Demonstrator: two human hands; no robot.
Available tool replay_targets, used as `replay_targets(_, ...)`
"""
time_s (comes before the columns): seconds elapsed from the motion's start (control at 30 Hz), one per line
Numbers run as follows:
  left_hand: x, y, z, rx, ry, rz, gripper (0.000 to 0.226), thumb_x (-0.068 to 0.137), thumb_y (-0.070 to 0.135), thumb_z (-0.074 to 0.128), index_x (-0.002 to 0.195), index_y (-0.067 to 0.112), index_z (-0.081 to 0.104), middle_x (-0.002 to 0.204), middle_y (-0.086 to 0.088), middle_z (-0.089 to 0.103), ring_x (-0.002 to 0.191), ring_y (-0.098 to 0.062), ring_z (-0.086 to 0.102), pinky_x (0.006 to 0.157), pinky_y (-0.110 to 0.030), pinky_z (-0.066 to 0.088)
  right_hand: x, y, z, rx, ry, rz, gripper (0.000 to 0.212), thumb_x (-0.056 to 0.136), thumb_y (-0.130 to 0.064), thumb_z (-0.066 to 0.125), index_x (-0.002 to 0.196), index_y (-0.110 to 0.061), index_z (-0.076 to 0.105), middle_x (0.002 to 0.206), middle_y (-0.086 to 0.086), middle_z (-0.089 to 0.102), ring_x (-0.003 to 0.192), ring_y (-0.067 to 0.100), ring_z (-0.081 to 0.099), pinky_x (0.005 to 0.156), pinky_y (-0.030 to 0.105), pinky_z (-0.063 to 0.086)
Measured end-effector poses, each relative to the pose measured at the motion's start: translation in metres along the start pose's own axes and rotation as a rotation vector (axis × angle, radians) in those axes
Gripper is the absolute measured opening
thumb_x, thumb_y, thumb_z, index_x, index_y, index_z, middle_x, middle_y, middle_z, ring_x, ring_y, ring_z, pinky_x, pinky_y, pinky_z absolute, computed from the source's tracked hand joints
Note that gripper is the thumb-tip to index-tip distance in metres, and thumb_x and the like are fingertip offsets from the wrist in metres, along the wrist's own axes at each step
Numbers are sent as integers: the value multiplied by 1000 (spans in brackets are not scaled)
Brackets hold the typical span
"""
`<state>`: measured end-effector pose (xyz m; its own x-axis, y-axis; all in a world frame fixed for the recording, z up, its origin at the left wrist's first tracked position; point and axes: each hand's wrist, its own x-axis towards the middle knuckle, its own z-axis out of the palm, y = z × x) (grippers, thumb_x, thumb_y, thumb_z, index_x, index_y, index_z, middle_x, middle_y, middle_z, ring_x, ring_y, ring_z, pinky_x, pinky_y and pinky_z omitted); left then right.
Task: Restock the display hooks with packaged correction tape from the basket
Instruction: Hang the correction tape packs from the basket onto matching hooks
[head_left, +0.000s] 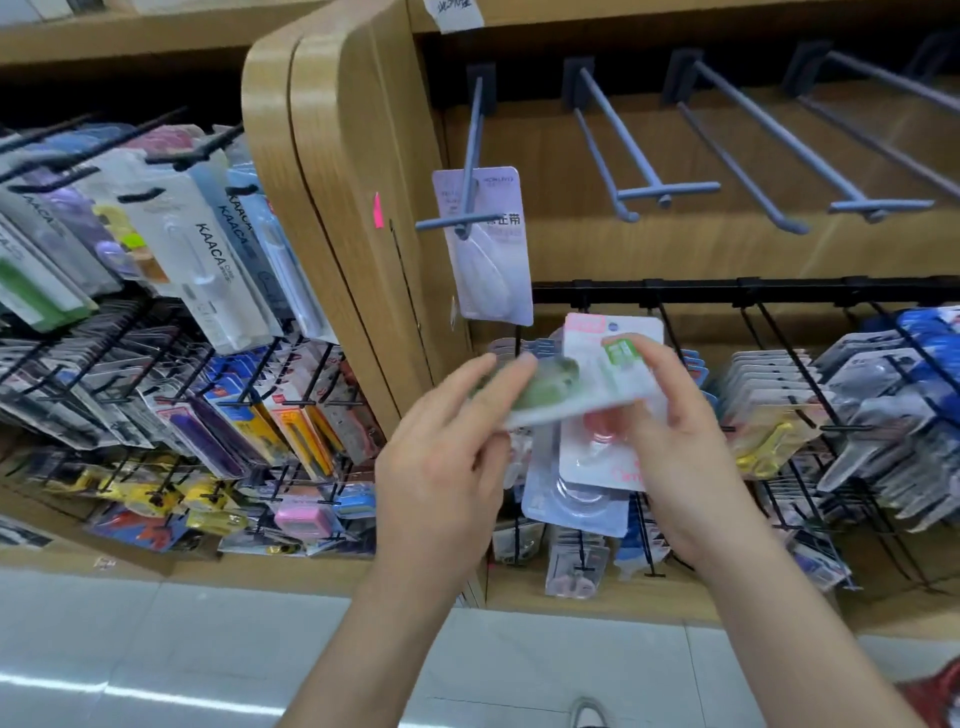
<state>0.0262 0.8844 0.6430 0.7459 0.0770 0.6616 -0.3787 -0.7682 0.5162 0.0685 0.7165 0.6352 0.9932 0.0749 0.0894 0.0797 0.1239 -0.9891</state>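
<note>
The big wooden shelf fills the top, from 10 to 2 o'clock. A row of grey hooks sticks out of it at 1 o'clock. On the first hook, at 12 o'clock, hangs one pale pack of correction tape. At 3 o'clock, black hooks carry many small packs. At 9 o'clock, black racks hold pens.

Both hands are near the middle. The left hand, a bit toward 7 o'clock, has its fingers nearly straight on top of a green pack and pinches its left end. It is blurry. The right hand, toward 4 o'clock, is curled round a pink pack with a pale blue pack behind it. One of its fingers lies on the green pack's right end.
</note>
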Motion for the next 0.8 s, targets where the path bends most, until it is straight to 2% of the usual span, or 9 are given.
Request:
replay_targets(0.1,-6,-15,5,97,8,104,56,80,-15,52,123,17,69,131,-12,61,119,-33,58,103,-34,45,0,-5,3,210,-7,141,29,104,-25,46,104,-38,72,110,0,74,103,22,71,81,39,56)
replay_targets(0.23,-7,-22,3,98,-24,166,54,87,-10,37,127,19,60,137,-15,54,128,-36,51,110,-37,41,-7,-6,0,370,-113,238,34,95,-51,46,104,-35,74,109,3,75,93,20,73,62,30,57)
replay_targets(0.3,-6,-20,-1,61,-140,133,58,85,-7,38,130,21,59,142,-12,50,134,-30,47,113,-31,37,-8,-3,-2,323,-138,207,23,90,-33,66,113,-30,69,116,8,69,94,22,70,65,30,57)
replay_targets(0.4,-1,-12,-18,-205,-444,-160,71,71,1,48,129,38,61,149,16,43,140,-4,37,112,-24,36,-8,-4,-17,75,-171,96,38,77,-19,77,111,-33,67,123,9,58,103,16,61,84,31,53)
replay_targets(0.53,20,-8,-29,-247,-697,-278,47,88,47,61,133,51,48,144,32,39,135,15,30,111,-13,26,-7,-18,-30,-228,-283,-13,41,75,-15,82,107,-35,67,111,-22,62,104,-11,56,81,5,43)
replay_targets(0.57,26,-8,-26,-264,-754,-300,49,87,57,64,133,51,48,140,29,46,131,11,39,110,-15,31,-6,-19,-31,-229,-300,-20,40,73,-18,80,106,-36,67,110,-24,63,104,-9,57,81,6,43)
replay_targets(0.63,34,-3,-22,-424,-811,-431,45,79,50,73,122,42,62,119,17,69,110,-2,64,96,-29,52,-5,-18,-31,-191,-278,-40,37,73,-21,77,105,-36,68,110,-24,64,103,-6,60,80,9,45)
replay_targets(0.73,33,3,-20,-544,-680,-552,36,71,33,77,103,20,69,93,-1,77,86,-21,75,78,-45,60,-3,-14,-33,-139,-155,-47,19,86,-41,71,105,-41,68,111,-23,64,103,0,58,87,20,42)
replay_targets(0.8,28,6,-17,-640,-530,-655,38,77,25,74,110,17,59,92,-7,77,81,-29,75,73,-55,60,-5,-13,-37,-77,-83,-19,21,90,-48,63,110,-43,66,113,-21,62,103,6,56,91,32,41)
